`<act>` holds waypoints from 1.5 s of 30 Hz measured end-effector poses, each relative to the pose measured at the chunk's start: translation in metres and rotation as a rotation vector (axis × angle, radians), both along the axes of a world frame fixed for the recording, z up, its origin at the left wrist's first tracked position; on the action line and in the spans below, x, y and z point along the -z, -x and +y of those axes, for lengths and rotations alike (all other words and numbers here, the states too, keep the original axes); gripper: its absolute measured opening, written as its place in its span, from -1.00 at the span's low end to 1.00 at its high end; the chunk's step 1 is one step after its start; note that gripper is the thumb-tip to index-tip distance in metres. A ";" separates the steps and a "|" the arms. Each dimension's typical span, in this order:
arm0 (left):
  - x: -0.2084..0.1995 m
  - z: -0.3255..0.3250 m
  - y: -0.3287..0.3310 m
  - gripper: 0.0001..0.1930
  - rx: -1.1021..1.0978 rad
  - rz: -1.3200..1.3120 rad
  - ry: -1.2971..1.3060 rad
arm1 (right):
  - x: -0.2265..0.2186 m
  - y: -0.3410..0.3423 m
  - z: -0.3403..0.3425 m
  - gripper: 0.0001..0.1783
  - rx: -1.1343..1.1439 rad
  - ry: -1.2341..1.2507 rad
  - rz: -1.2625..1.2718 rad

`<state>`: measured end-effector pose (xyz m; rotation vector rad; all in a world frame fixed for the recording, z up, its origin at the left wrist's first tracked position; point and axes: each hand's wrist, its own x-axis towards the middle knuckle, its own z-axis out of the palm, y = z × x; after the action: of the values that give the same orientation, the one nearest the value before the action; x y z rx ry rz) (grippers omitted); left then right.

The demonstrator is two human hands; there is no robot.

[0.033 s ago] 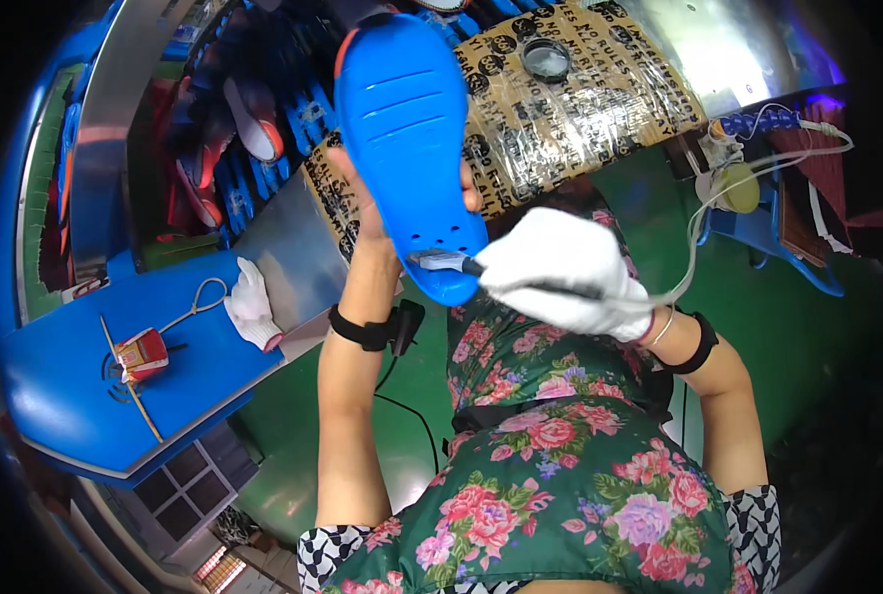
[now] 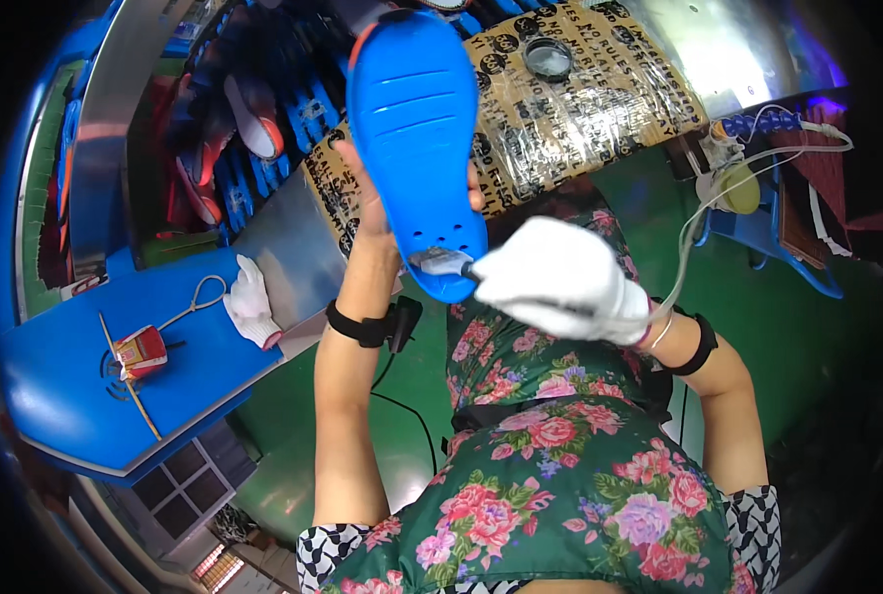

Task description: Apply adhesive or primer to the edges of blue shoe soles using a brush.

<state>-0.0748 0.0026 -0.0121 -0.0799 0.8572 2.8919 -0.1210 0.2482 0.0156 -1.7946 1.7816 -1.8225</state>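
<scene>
A blue foot-shaped shoe sole (image 2: 417, 139) stands up before me, its wide end away and its narrower end, with small holes, near. My bare left hand (image 2: 370, 203) holds it from behind, fingers showing at both edges. My right hand (image 2: 550, 272), in a white glove, is closed on a flat brush-like tool (image 2: 441, 261) with a dark handle. The tool's flat pale tip touches the sole just below the holes. From the gloved hand a thin pale hose (image 2: 694, 220) runs up to the right. Whether it joins the tool is hidden.
A taped brown surface (image 2: 600, 119) lies ahead, bearing a round dish (image 2: 547, 59). Shoes (image 2: 253, 117) sit on a blue rack at the left. A blue table (image 2: 55, 396) carries a white glove (image 2: 250, 302) and a red cup (image 2: 145, 352) with a stick. A blue stool (image 2: 773, 233) stands right.
The sole has shifted slightly right with my left hand. My gloved right hand has moved a little, and the tool's tip still rests on the sole.
</scene>
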 end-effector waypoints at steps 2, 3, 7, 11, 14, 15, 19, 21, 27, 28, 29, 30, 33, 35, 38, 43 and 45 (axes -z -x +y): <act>0.006 -0.006 0.005 0.34 0.072 -0.053 0.060 | 0.006 -0.008 0.000 -0.69 -0.081 -0.005 -0.013; 0.010 -0.004 0.004 0.35 0.132 -0.047 -0.003 | 0.005 -0.005 0.001 -0.72 -0.152 -0.032 -0.103; 0.014 -0.006 0.007 0.35 0.273 -0.055 -0.032 | 0.003 0.016 -0.004 -0.84 -0.192 -0.020 -0.349; 0.018 -0.021 0.022 0.27 0.254 -0.046 0.094 | -0.002 0.013 -0.004 -0.85 -0.090 -0.131 -0.342; 0.042 -0.023 0.023 0.18 -0.017 -0.127 -0.110 | 0.005 0.016 0.002 -0.80 -0.054 -0.147 -1.052; 0.055 -0.023 0.020 0.06 -0.125 -0.115 -0.071 | 0.002 0.017 0.001 -0.78 0.012 -0.137 -1.280; 0.065 -0.002 0.021 -0.37 -0.622 -0.126 0.149 | 0.023 0.021 -0.005 -0.76 0.101 0.065 -1.455; 0.055 0.005 0.013 -0.46 -0.716 -0.085 -0.074 | 0.031 0.023 -0.009 -0.77 0.147 0.096 -1.451; 0.028 0.032 -0.069 0.08 -0.203 0.047 -0.379 | 0.033 0.021 -0.017 -0.79 0.091 0.157 -1.563; 0.031 0.035 -0.073 0.08 -0.211 0.058 -0.377 | 0.035 0.020 -0.018 -0.75 0.087 0.145 -1.586; 0.035 0.040 -0.077 0.06 -0.132 0.020 -0.491 | 0.037 0.020 -0.019 -0.75 0.078 0.138 -1.583; 0.035 0.047 -0.080 0.04 -0.059 -0.019 -0.610 | 0.031 0.019 -0.022 -0.75 0.081 0.138 -1.533; 0.035 0.067 -0.079 0.00 -0.122 -0.100 -0.430 | 0.013 0.022 -0.021 -0.76 0.054 0.149 -1.365; 0.030 0.080 -0.068 0.04 -0.112 -0.081 -0.359 | -0.009 0.027 -0.020 -0.73 0.053 0.171 -1.263; 0.008 0.095 -0.051 0.06 0.001 0.019 -0.448 | -0.036 0.038 -0.014 -0.74 0.180 0.070 -0.892; -0.008 0.106 -0.038 0.17 -0.089 -0.095 -0.259 | -0.079 0.057 -0.012 -0.76 0.276 0.114 -0.285; -0.009 0.108 -0.035 0.16 -0.110 -0.114 -0.204 | -0.086 0.064 -0.016 -0.76 0.311 0.130 -0.131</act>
<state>-0.0400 0.1105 -0.0031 -0.2780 0.5525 3.0233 -0.1850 0.2323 0.1020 -1.4572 2.0269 -2.1559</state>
